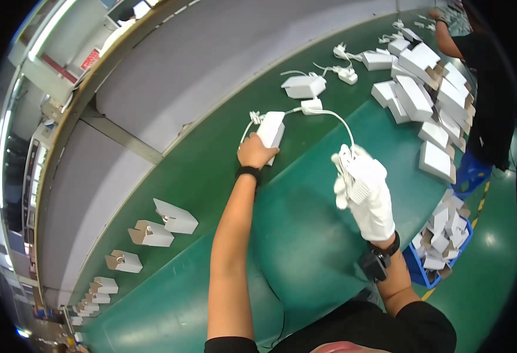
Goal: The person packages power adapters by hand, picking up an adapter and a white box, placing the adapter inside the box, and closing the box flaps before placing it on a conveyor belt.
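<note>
My bare left hand point(254, 153) is closed on an upright white box point(272, 128) on the green table, its fingers along the near side. A bundled white cable point(248, 120) lies just beyond that hand. In a white glove, my right hand point(365, 191) is held above the green mat, closed round a coiled white cable point(348, 169). From the coil one strand arcs up and left to a white power adapter point(311, 106), which rests on the table right of the box.
Another white box point(304, 86) lies farther back near a plug adapter point(347, 75). White boxes point(413, 99) are heaped at the right. Open boxes point(151, 233) line the left side. A blue crate point(413, 261) of boxes stands right; a co-worker's arm point(445, 40) reaches in beyond.
</note>
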